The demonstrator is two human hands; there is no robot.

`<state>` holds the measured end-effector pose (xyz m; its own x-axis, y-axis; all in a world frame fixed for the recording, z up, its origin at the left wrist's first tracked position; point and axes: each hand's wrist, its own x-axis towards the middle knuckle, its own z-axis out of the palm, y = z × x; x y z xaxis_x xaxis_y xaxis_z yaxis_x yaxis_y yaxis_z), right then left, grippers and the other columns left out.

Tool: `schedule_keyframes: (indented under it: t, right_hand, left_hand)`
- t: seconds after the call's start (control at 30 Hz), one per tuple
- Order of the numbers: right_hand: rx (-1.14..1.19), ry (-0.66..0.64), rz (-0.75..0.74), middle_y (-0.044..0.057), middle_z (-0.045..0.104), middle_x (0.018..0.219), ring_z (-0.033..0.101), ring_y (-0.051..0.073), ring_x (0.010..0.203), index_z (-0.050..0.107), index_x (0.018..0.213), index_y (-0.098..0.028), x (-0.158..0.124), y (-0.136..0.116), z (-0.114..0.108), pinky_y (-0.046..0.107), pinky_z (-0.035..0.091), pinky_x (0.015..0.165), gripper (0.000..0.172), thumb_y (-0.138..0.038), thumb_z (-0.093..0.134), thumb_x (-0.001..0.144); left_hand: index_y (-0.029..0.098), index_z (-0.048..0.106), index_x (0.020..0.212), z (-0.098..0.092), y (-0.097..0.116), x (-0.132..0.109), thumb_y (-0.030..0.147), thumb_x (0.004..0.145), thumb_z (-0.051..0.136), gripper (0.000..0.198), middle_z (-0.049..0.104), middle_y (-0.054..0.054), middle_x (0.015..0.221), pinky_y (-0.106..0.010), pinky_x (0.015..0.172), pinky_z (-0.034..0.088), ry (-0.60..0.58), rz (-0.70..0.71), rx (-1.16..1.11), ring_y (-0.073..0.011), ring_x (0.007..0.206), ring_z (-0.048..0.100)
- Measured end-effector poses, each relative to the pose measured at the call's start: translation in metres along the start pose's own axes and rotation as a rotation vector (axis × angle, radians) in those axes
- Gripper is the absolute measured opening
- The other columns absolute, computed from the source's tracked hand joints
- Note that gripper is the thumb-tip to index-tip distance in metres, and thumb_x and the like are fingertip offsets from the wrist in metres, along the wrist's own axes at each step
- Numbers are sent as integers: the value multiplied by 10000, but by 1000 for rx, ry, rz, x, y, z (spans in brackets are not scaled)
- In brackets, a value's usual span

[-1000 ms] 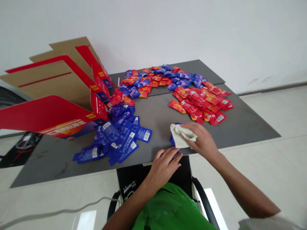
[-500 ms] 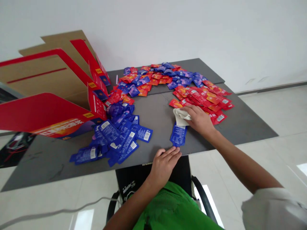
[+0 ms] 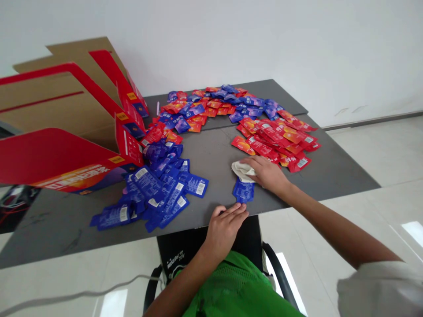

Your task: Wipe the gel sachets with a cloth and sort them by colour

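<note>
While resting the open, empty left hand (image 3: 226, 220) at the grey desk (image 3: 214, 154) edge, drawing the crumpled cream cloth (image 3: 242, 169), gripped in the right hand (image 3: 268, 174), back over the blue foil sachet (image 3: 243, 192) lying near that edge, repeating the wipe.

You sit at a dark grey table (image 3: 214, 160) against a white wall (image 3: 264, 39). Glossy pale floor tiles (image 3: 380, 145) around you reflect bright light.

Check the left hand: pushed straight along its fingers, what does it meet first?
Probably the lone blue packet, just past the fingertips of the left hand; its far end lies under the cloth in the right hand. Gap unclear.
</note>
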<state>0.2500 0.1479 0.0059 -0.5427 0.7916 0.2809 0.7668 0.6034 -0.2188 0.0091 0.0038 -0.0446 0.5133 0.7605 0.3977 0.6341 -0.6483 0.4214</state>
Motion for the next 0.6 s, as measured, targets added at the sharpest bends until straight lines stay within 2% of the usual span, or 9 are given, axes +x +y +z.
schedule_keyframes:
  t: [0.1,0.17,0.23,0.33,0.4,0.5,0.6]
  right_hand:
    - [-76,98,71,156,720,1359,689,328,1227,645,1428,-207,13,11,-13,461,593,1007,421,-257,639,1011]
    - [-73,224,78,152,701,1398,669,325,1268,616,1471,-217,8,2,-21,462,571,1052,446,-265,624,1028]
    - [-21,264,21,148,690,1419,662,310,1283,582,1508,-229,-6,-18,-25,445,559,1077,478,-280,630,1036]
    - [59,92,-141,127,698,1419,676,288,1267,565,1520,-247,-34,-49,-19,413,578,1047,500,-269,646,1027]
    - [97,-15,-194,109,709,1411,686,272,1256,583,1494,-253,-45,-58,-9,397,593,1024,488,-222,647,1011]
    - [104,-23,-148,113,712,1400,683,280,1265,602,1461,-240,-40,-46,5,416,593,1047,498,-181,673,972]
    - [51,19,-41,138,718,1375,691,307,1242,619,1447,-225,-13,-14,9,463,594,1044,475,-227,684,977]
  left_hand:
    - [263,766,1258,3,-1,-1,189,1107,611,228,778,-22,1369,-374,979,512,-14,-15,3,-190,1299,732]
    - [263,761,1257,3,0,-2,194,1109,610,222,773,-15,1379,-373,989,504,-4,-18,-13,-184,1309,725]
    - [261,756,1255,2,0,-1,198,1110,611,214,772,-6,1382,-373,989,495,13,-19,-32,-176,1310,722]
    - [267,759,1241,0,2,1,203,1110,617,203,822,9,1265,-375,947,486,29,-33,-59,-169,1207,765]
    - [273,763,1235,-2,3,2,209,1112,616,202,846,18,1167,-374,922,481,25,-44,-72,-166,1131,785]
    - [263,763,1239,-2,2,1,203,1114,607,208,828,6,1246,-375,942,483,27,-35,-79,-171,1209,763]
    - [262,761,1242,0,1,0,194,1112,604,215,782,-2,1363,-381,974,490,17,-33,-70,-177,1301,727]
